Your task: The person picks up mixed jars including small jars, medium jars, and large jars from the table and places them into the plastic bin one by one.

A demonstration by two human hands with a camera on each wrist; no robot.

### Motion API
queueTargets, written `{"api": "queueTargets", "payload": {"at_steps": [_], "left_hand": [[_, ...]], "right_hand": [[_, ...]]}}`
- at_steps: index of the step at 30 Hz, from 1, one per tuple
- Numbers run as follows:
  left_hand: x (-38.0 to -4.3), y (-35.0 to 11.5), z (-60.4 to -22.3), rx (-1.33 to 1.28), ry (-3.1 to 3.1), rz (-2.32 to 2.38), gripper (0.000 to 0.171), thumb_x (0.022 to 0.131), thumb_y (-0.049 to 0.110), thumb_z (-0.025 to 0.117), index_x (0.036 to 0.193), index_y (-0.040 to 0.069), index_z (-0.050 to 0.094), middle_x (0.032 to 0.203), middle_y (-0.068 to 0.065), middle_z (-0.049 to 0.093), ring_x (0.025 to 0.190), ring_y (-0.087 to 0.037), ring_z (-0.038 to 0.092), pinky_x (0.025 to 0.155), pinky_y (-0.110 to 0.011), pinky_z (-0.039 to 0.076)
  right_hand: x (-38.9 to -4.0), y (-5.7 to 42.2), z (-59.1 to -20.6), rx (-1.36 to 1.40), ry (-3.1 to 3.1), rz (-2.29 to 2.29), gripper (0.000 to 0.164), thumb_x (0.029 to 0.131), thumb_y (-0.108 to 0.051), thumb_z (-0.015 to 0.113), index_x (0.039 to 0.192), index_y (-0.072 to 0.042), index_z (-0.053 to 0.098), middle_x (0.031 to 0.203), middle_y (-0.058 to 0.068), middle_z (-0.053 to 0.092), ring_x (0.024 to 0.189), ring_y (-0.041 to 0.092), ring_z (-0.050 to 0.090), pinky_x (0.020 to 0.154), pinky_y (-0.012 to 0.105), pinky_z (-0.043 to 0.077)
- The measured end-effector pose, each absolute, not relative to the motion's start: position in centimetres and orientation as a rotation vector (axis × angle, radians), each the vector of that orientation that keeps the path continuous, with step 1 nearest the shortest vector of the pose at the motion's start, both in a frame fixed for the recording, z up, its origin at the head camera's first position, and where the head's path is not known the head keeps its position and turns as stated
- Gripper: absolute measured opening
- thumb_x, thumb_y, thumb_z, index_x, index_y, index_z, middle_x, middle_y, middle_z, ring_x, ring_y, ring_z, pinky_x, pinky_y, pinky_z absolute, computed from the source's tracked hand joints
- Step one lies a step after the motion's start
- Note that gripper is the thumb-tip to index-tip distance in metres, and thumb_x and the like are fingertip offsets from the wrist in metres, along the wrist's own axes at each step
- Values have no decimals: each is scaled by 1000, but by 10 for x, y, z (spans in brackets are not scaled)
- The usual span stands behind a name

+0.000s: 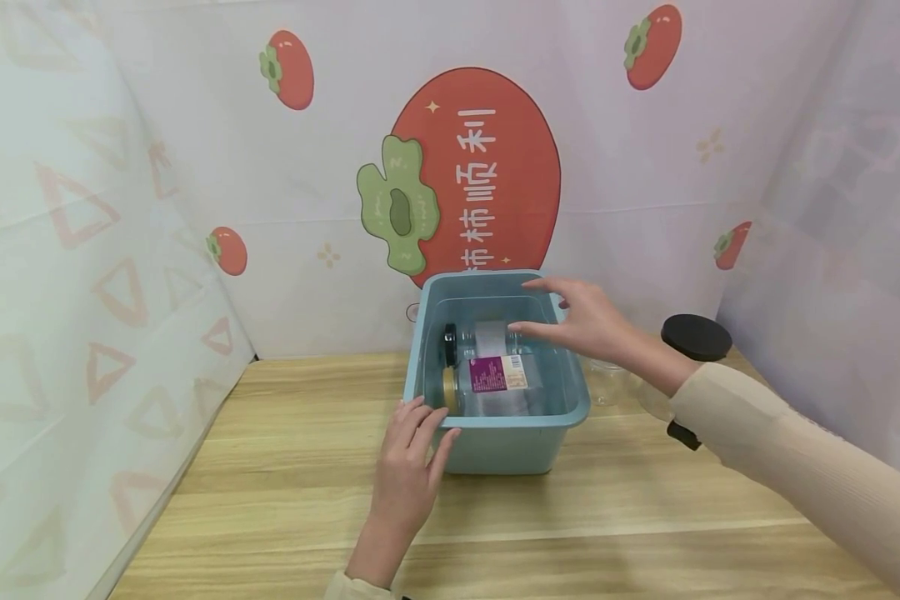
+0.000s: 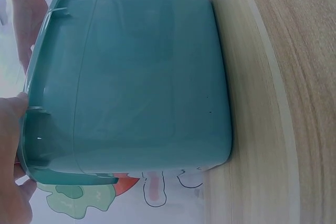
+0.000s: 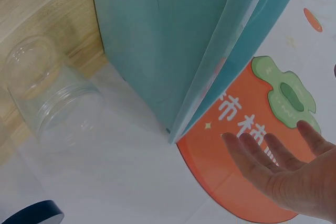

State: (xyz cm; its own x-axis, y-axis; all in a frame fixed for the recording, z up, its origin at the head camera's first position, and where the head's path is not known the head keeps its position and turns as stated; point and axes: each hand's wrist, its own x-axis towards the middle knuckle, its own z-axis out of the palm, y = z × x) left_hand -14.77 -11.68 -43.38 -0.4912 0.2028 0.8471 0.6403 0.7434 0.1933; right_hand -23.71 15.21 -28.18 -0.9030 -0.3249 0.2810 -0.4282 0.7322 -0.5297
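A blue-green plastic bin [image 1: 502,450] stands on the table near the back wall. My left hand [image 1: 408,458] rests at its front left corner, fingers on the rim and thumb at the front. Inside lie two clear jars on their sides: a jar with a black lid [image 1: 451,344] at the back, and a jar with a gold lid and purple label [image 1: 487,375] in front of it. Above the bin's right side, my right hand [image 1: 577,317] has its fingers and thumb spread with nothing between them. The right wrist view shows that hand [image 3: 286,177] beyond the bin's rim.
To the bin's right, a clear jar [image 3: 55,93] stands on the wooden table [image 1: 307,500]. A black lid [image 1: 696,337] shows behind my right forearm, which partly hides what is under it. Printed cloth walls [image 1: 330,167] enclose the back and sides.
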Motion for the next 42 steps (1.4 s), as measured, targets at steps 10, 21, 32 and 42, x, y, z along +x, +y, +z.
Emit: {"api": "queueTargets", "payload": {"at_steps": [10, 21, 32, 42], "left_hand": [[-147, -115, -435, -631, -2053, -609, 50, 112, 41, 47, 112, -1, 74, 108, -13, 72, 119, -37, 66, 112, -57, 53], [-147, -115, -436, -622, -2058, -612, 50, 112, 41, 47, 112, 0, 74, 108, -11, 72, 121, -34, 66, 114, -54, 52], [-147, -115, -436, -629, -2047, -614, 49, 113, 40, 48, 113, -1, 74, 108, -13, 71, 123, -36, 65, 113, -58, 52], [-147, -115, -435, -630, -2059, -625, 51, 113, 42, 46, 112, -2, 74, 107, -13, 71, 122, -38, 66, 112, -58, 52]], "right_hand": [[-238, 164, -288, 582, -2752, 940, 69, 91, -33, 85, 148, -4, 58, 151, 22, 58, 125, 50, 64, 100, 65, 59], [-237, 178, -298, 523, -2730, 963, 67, 93, -30, 83, 148, -2, 57, 152, 22, 57, 129, 50, 61, 103, 66, 56], [-234, 190, -301, 477, -2738, 973, 68, 95, -37, 80, 150, -5, 56, 153, 20, 56, 125, 51, 63, 100, 66, 57], [-232, 194, -304, 444, -2752, 966, 69, 96, -40, 79, 151, -5, 55, 154, 23, 54, 125, 52, 63, 98, 68, 58]]}}
